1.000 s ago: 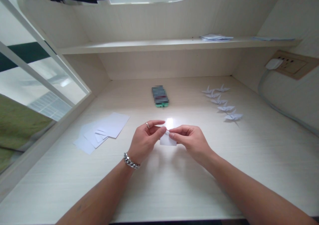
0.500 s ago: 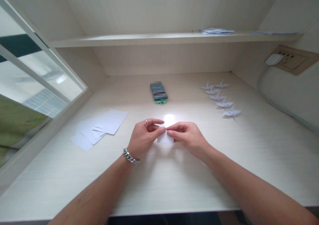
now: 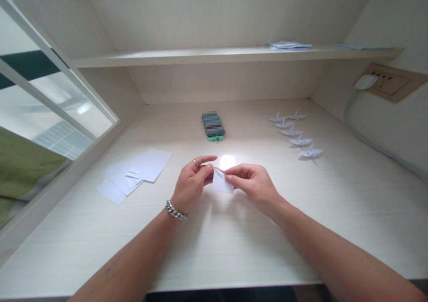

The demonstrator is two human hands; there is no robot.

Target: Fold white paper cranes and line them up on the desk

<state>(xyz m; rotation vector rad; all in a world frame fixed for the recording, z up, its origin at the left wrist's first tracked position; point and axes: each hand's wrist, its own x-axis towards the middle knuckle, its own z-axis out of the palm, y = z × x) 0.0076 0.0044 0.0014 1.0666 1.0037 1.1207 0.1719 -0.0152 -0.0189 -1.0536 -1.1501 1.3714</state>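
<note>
A small folded piece of white paper point(image 3: 222, 183) is held up between both hands over the desk. My left hand point(image 3: 194, 177), with a ring on one finger and a chain bracelet at the wrist, pinches its upper left corner between thumb and fingers; the index finger stretches out above. On the other side, my right hand point(image 3: 252, 181) grips the paper's right edge between thumb and fingertips. A crease or flap shows near the top of the paper. The fingers behind it are partly hidden.
White paper sheets point(image 3: 152, 165) lie overlapping at the left. Several folded paper cranes point(image 3: 310, 153) stand in a row at the right. A blurred dark phone-like object point(image 3: 213, 126) rests toward the back. A shelf point(image 3: 187, 58) crosses above; a cable point(image 3: 377, 144) hangs from the right wall socket point(image 3: 394, 83).
My left thumb has slid left, away from the right thumb, and its index finger has lifted. More of the paper's top now shows. The view has tilted up slightly.
</note>
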